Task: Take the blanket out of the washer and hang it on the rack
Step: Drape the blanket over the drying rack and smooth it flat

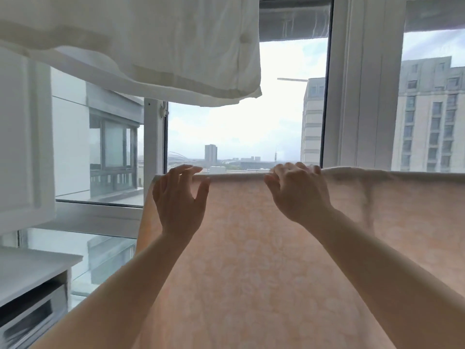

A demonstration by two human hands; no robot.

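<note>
Blanket [264, 248], one, two hands at top edge

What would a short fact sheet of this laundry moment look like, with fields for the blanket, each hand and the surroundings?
blanket: pale peach blanket, patterned, draped over a horizontal line hidden under its fold
left hand: left hand open, fingers spread at the top edge
right hand: right hand fingers curled over the top edge
overhead: white bedding hanging above
background: window onto city buildings
</note>
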